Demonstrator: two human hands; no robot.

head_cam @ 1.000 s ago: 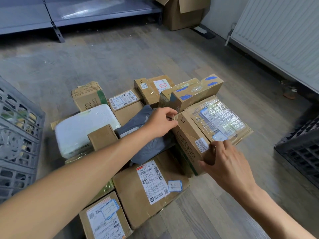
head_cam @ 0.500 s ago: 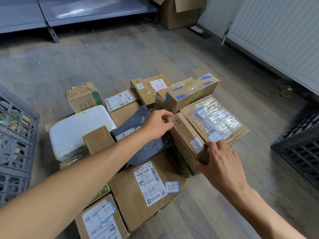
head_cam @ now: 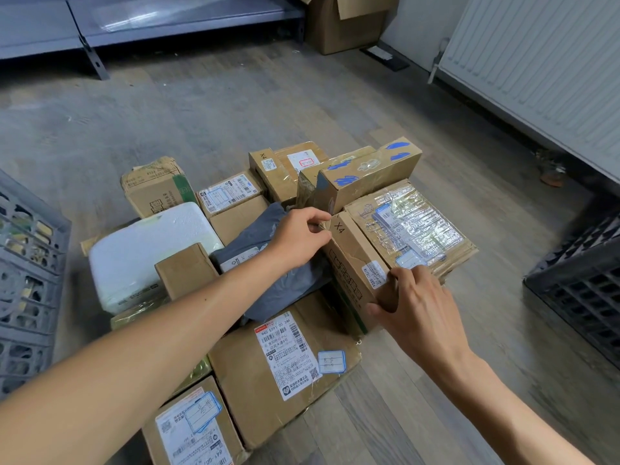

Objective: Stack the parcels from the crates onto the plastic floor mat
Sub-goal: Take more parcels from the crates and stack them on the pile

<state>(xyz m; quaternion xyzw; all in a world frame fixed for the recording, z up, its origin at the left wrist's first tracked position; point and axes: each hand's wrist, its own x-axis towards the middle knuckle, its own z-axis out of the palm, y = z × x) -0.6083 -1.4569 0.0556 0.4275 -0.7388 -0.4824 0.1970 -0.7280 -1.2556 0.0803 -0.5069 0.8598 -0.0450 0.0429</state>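
Head view, 1 frame. Landmark for this entry: the brown cardboard box marked "X4" (head_cam: 352, 263), which stands on edge in the right half of the parcel pile on the grey wood-look floor (head_cam: 235, 105). I cannot tell whether a mat lies under the pile.

Hands: well apart, both on the landmark box. The left hand (head_cam: 297, 238) reaches across the pile and pinches the box's far top corner between thumb and fingertips. The right hand (head_cam: 421, 307) grips the near corner. Its thumb lies on the broad side face and its fingers curl over the top edge, just beside a small white sticker (head_cam: 374, 275).

Positions logged relative to the landmark box:
- Flat cardboard parcel wrapped in glossy clear tape (head_cam: 412, 226): touching its right side, about level with its top.
- Long cardboard box with blue marker dashes (head_cam: 369, 177): just behind it, lying crosswise.
- Grey plastic mailer bag (head_cam: 261, 253): against its left side, under the left wrist.
- Large flat cardboard parcel with a long white shipping label (head_cam: 285, 367): in front and to the left, near me.
- White foam box (head_cam: 144, 253): farther left, beyond the mailer. A small plain brown carton (head_cam: 184, 268) sits at its near right corner.
- 2 crates: a grey plastic crate (head_cam: 30, 280) well to the left at the frame edge, and a black plastic crate (head_cam: 580, 290) well to the right.
- White ribbed radiator panel (head_cam: 536, 68): far behind, to the right.
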